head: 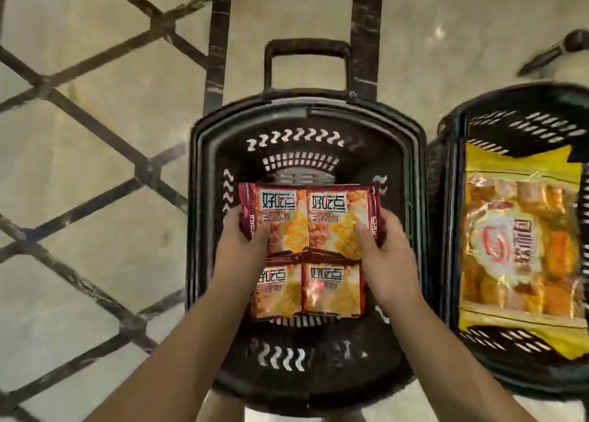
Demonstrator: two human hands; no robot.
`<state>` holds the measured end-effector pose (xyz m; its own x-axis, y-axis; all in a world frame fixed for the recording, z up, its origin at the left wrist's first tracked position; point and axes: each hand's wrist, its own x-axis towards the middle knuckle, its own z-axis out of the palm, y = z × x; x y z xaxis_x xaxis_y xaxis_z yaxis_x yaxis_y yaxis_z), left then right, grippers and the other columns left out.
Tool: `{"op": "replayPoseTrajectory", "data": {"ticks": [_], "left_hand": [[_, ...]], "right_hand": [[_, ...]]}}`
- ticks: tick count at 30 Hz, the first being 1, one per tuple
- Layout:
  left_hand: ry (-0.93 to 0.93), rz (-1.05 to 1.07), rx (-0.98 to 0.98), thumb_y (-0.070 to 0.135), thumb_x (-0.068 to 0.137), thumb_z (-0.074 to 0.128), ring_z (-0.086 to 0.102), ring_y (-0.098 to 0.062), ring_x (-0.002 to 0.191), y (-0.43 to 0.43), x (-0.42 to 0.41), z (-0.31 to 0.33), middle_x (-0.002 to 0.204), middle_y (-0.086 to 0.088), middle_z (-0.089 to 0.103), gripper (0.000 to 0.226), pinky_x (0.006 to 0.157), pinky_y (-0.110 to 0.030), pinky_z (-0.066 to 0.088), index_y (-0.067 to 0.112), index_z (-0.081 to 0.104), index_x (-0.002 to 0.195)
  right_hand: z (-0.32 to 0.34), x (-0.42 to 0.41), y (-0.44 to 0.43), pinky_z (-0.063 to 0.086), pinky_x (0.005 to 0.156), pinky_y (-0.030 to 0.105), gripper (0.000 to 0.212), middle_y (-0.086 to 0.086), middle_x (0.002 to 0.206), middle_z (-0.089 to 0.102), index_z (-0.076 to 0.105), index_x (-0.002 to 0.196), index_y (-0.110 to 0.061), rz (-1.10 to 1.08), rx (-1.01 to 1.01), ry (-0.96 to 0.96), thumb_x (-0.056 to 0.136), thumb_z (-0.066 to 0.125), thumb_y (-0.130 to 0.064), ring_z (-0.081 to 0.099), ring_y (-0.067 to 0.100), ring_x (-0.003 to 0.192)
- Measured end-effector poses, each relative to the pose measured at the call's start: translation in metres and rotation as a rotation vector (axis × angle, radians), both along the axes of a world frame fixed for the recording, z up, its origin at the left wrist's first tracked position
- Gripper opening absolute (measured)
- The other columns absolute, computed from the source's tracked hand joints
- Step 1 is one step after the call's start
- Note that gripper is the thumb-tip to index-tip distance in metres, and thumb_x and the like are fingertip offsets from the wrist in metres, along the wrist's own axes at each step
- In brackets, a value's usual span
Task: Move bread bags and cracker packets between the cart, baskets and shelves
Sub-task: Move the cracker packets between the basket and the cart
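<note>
Two bare forearms reach in from 6 o'clock; the left hand and right hand grip the cracker packets, fingers curled round their 9 and 3 o'clock edges, over the black basket. At 3 o'clock a second basket holds a yellow bread bag.

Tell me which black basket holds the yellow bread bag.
The right basket: the yellow bread bag lies in it. At the middle basket are only red cracker packets.
</note>
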<state>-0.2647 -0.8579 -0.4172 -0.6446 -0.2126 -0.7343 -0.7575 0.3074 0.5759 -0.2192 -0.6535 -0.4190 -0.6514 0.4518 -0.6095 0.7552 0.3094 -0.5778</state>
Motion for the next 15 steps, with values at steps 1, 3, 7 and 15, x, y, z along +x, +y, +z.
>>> {"op": "replayPoseTrajectory", "data": {"ticks": [1,3,7,15], "left_hand": [[-0.01,-0.002,-0.012,0.031,0.101,0.062,0.07,-0.016,0.106,0.003,-0.003,-0.017,0.115,0.013,0.069,0.032,0.096,-0.05,0.057,0.041,0.051,0.129],[-0.043,-0.014,-0.019,0.027,0.102,0.06,0.069,-0.011,0.103,0.007,-0.007,-0.051,0.111,0.015,0.069,0.032,0.091,-0.043,0.058,0.036,0.05,0.131],[-0.095,-0.078,-0.088,0.023,0.106,0.054,0.063,-0.002,0.09,0.008,-0.018,-0.112,0.101,0.018,0.064,0.027,0.068,-0.024,0.048,0.033,0.048,0.13],[-0.213,-0.162,-0.192,0.016,0.102,0.053,0.061,-0.028,0.106,0.008,-0.024,-0.183,0.12,-0.005,0.063,0.037,0.091,-0.039,0.049,0.018,0.044,0.138]], "right_hand": [[-0.019,-0.003,-0.001,0.053,0.102,0.049,0.042,-0.007,0.132,0.063,0.044,0.142,-0.043,0.001,0.005,-0.014,0.102,0.054,-0.05,0.063,0.018,0.118],[-0.052,-0.009,-0.003,0.052,0.103,0.049,0.044,-0.003,0.133,0.063,0.044,0.144,-0.038,0.028,0.021,-0.041,0.103,0.053,-0.047,0.063,0.021,0.12],[-0.11,-0.019,-0.003,0.048,0.104,0.044,0.046,0.007,0.135,0.062,0.043,0.149,-0.019,0.098,0.069,-0.11,0.106,0.051,-0.037,0.058,0.028,0.124],[-0.182,-0.031,-0.01,0.046,0.089,0.041,0.027,0.021,0.123,0.063,0.047,0.129,-0.008,0.124,0.127,-0.33,0.109,0.042,-0.027,0.06,0.04,0.113]]}}
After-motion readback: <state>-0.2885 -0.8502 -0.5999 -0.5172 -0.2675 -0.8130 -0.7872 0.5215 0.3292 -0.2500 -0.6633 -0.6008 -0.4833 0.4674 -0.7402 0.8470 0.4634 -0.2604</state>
